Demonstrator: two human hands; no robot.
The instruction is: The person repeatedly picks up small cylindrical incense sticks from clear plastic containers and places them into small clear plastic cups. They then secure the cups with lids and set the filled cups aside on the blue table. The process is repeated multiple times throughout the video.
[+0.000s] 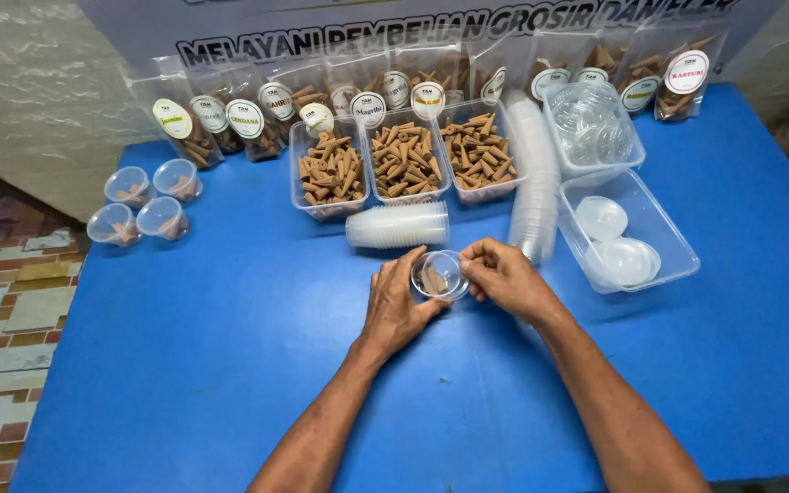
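Both hands, left [397,306] and right [507,277], hold small clear cup [439,274] over blue table [184,365].

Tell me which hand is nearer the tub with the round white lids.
Right. The right hand sits just left of the tub; the left hand lies farther left, beyond the small cup.

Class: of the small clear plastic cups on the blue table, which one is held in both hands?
The small cup at centre, between the left hand and right hand.

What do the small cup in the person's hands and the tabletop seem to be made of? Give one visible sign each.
Small cup: thin clear plastic, probably; contents show through and the rim glints.
Tabletop: smooth blue surface, maybe laminate or painted board; soft sheen.
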